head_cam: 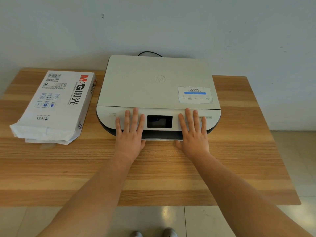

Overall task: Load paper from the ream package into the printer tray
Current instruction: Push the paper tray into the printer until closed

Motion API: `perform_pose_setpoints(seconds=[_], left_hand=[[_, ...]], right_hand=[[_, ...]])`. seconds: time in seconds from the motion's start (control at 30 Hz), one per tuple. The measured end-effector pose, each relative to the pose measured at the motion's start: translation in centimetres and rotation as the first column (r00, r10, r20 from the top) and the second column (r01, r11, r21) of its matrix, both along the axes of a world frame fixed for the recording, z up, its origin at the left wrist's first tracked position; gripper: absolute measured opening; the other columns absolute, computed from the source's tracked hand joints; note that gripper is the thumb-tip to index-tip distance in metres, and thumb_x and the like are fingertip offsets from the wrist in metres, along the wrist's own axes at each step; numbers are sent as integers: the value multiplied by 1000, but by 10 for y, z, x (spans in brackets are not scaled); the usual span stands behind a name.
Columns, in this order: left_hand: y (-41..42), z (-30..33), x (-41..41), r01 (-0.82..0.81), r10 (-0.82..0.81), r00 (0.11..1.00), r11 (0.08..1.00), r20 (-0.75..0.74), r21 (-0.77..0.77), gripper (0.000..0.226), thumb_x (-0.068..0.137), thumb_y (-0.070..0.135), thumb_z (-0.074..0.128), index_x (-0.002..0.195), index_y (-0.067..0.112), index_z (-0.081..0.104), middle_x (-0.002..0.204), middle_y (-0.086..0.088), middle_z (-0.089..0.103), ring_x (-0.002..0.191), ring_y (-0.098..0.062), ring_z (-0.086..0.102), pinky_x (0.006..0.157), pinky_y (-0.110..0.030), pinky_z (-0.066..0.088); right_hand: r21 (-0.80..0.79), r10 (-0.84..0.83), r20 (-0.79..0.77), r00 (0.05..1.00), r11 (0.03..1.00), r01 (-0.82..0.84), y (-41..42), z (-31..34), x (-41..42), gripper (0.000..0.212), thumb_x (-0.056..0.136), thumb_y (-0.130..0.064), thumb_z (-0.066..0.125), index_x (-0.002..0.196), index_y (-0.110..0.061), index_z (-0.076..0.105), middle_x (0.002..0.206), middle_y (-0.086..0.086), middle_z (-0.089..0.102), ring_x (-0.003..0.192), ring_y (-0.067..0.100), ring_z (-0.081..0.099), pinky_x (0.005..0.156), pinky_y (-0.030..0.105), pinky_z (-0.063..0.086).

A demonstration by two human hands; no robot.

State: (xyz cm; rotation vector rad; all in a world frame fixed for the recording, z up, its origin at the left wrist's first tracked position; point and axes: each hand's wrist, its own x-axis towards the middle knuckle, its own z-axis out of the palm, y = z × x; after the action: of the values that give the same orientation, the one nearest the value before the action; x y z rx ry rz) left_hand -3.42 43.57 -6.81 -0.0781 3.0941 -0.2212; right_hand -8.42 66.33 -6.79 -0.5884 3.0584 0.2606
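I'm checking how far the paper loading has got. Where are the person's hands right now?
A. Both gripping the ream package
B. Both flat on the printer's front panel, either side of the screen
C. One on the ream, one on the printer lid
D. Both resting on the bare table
B: the left hand and right hand lie open on the printer beside its dark screen; the ream package sits untouched at left.

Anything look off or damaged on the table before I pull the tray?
Only the ream package: it lies at an angle to the printer, and its near end is torn open and crumpled, with loose wrapper flaps. The printer sits square, lid shut, both hands flat on its front panel.
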Motion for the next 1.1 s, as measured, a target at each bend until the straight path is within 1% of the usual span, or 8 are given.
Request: perform_pose_setpoints(seconds=[0.17,0.27,0.33,0.43,0.57,0.73,0.9,1.1], left_hand=[[0,-3,-1,1,-1,1000,1000,-11,-8,106,87,57,49,141,14,-32,152,-17,-33,143,-39,-19,115,-61,-1],[1,-4,-2,-1,1,1000,1000,-13,-14,105,88,55,49,141,14,-33,152,-18,-33,144,-39,-17,114,-61,-3],[2,-4,-3,-6,6,1000,1000,-13,-23,106,88,55,49,140,13,-34,151,-18,-33,144,-40,-16,113,-61,-4],[2,-4,-3,-12,12,1000,999,-1,-34,109,89,55,48,137,11,-39,150,-20,-34,143,-41,-16,112,-61,-5],[3,-3,-3,-6,6,1000,999,1,-41,107,89,55,48,138,11,-36,150,-20,-35,143,-41,-16,112,-61,-5],[0,-3,-3,-13,13,1000,1000,-4,-17,105,90,58,44,138,15,-38,150,-16,-38,143,-38,-20,113,-61,-5],[-3,1,-2,-10,10,1000,1000,8,-20,102,90,58,43,140,18,-36,150,-13,-38,143,-35,-23,114,-62,-6],[3,7,-3,-6,9,999,997,45,-74,102,91,56,42,137,12,-38,145,-19,-42,142,-40,-21,112,-65,-5]], right_hand=[[-2,-6,-15,1000,1000,5,-1,-4,0,107,85,-59,53,148,-18,-22,156,12,-30,144,36,-22,117,59,-1],[-8,-10,-29,1000,1000,9,-1,-5,-1,107,85,-56,55,148,-18,-23,153,12,-35,144,36,-22,117,59,-1],[-17,-9,-47,999,1000,8,-2,-7,-1,106,85,-53,57,149,-17,-20,154,13,-32,144,36,-22,117,60,0],[-9,-6,-61,998,1000,6,-2,-8,0,106,84,-53,58,150,-16,-16,158,15,-22,146,37,-15,117,61,3],[10,2,-63,998,1000,-2,-2,-9,-1,107,85,-56,56,149,-15,-19,155,15,-28,146,38,-14,116,61,3],[-10,0,-62,998,1000,0,-1,-7,0,105,86,-54,55,149,-16,-18,157,14,-25,146,37,-15,117,60,2],[-13,1,-31,1000,1000,-2,-2,-4,0,103,87,-54,53,148,-17,-23,154,13,-31,145,36,-20,117,59,-1],[-8,-15,-20,1000,1000,15,-5,-5,0,110,86,-53,58,146,-15,-26,150,14,-38,144,38,-21,117,60,-2]])
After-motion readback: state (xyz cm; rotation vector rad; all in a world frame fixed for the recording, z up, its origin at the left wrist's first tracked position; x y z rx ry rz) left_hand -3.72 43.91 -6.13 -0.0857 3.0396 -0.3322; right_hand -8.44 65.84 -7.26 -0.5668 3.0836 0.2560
